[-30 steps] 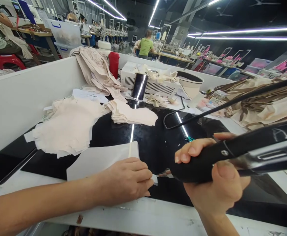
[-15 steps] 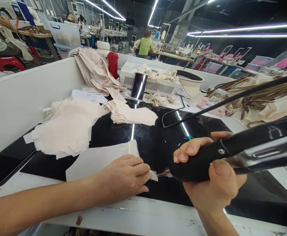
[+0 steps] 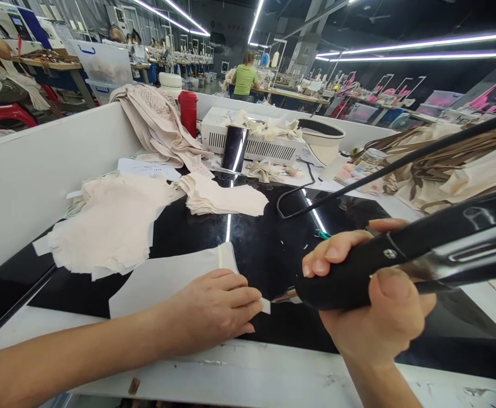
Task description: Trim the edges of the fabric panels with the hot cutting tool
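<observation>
black tool in right grip

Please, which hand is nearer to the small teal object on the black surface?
Right. The right hand grips the black tool, just on the near side of the small teal object; the left hand, over the white piece, is farther away, to its left.
</observation>
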